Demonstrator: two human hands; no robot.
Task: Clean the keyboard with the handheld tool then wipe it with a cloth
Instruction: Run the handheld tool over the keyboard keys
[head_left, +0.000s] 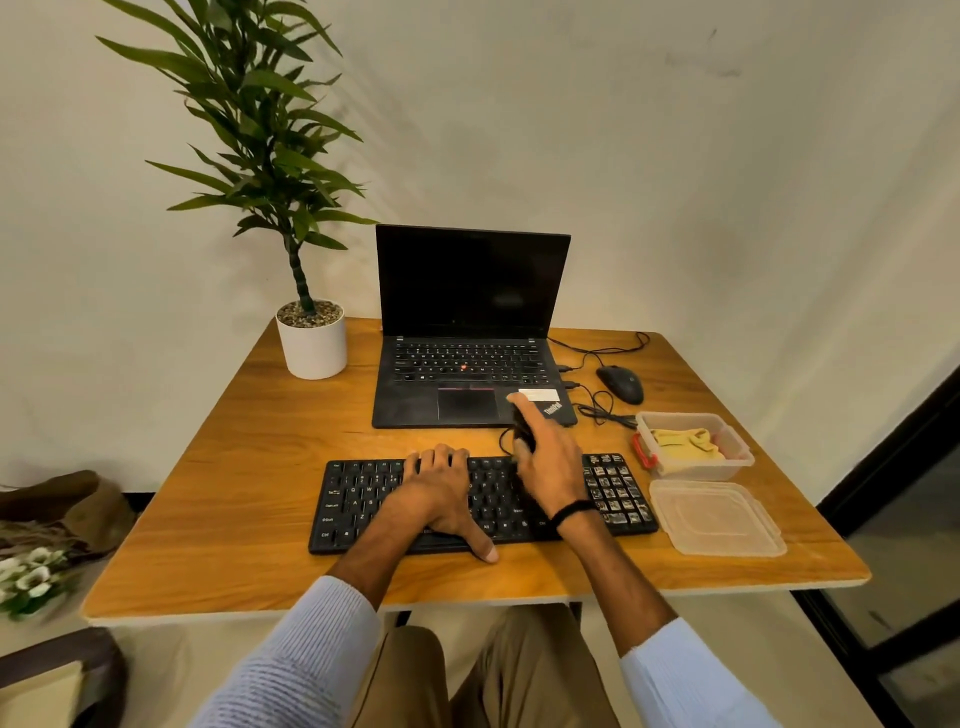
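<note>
A black keyboard (358, 506) lies across the near middle of the wooden table (249, 452). My left hand (441, 491) rests on its centre, fingers curled over the far edge and thumb at the near edge. My right hand (548, 452) grips a small black handheld tool (523, 428) over the keyboard's right part, index finger stretched along its top. A yellow cloth (685, 441) lies inside a clear plastic box (735, 449) to the right of the keyboard.
An open black laptop (467, 332) stands behind the keyboard, with a wired black mouse (621, 383) and cables to its right. The box's clear lid (717, 517) lies near the right edge. A potted plant (311, 338) stands at the back left.
</note>
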